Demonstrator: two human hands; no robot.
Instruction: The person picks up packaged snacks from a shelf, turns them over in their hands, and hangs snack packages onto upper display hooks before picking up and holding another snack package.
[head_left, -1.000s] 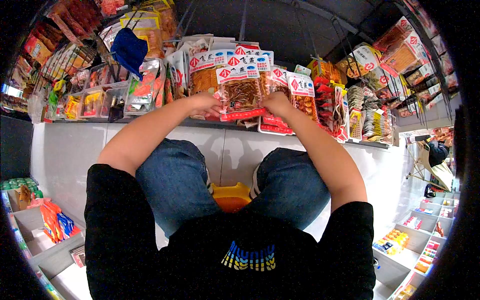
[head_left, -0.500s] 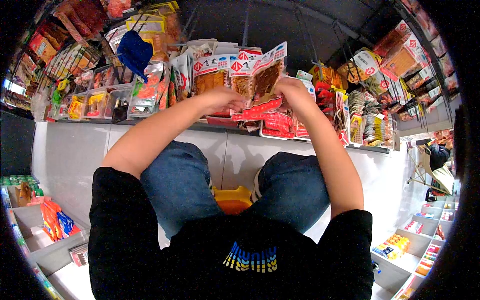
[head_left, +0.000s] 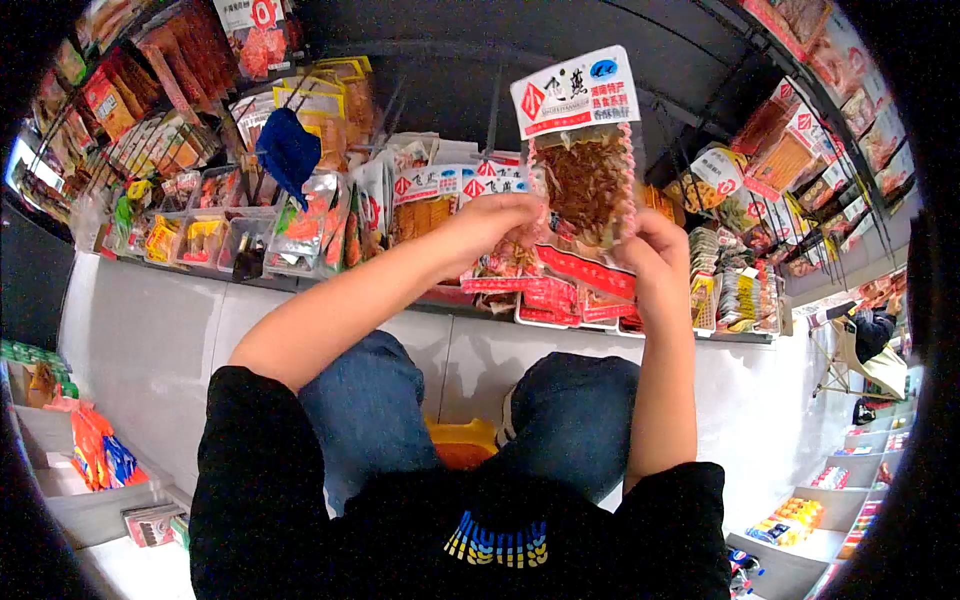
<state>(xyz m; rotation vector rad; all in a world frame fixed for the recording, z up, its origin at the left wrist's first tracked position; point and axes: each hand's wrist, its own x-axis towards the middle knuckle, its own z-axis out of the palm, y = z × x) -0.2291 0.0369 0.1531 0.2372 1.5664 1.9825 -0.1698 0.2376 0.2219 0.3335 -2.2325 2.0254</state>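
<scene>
A clear snack packet [head_left: 585,180] with a white and red printed header and brown shredded-looking food inside stands upright before me, raised above the shelf. My right hand [head_left: 658,262] pinches its lower right edge. At its lower left edge, the fingers of my left hand [head_left: 512,218] are closed on the packet, partly hidden by it. Behind my left hand, similar packets with red and white headers [head_left: 425,190] stand in a row. Red packets [head_left: 550,300] lie in a white basket just below the held one.
Clear bins of snacks [head_left: 205,240] line the shelf on the left, with a dark blue cloth-like item [head_left: 288,152] hanging above them. Hook-hung packets [head_left: 780,150] fill the right side. A yellow stool [head_left: 462,440] is between my knees. A folding chair [head_left: 865,350] stands far right.
The packet has been lifted up and to the right, out from among the others, and now faces me. Both hands have moved right with it.
</scene>
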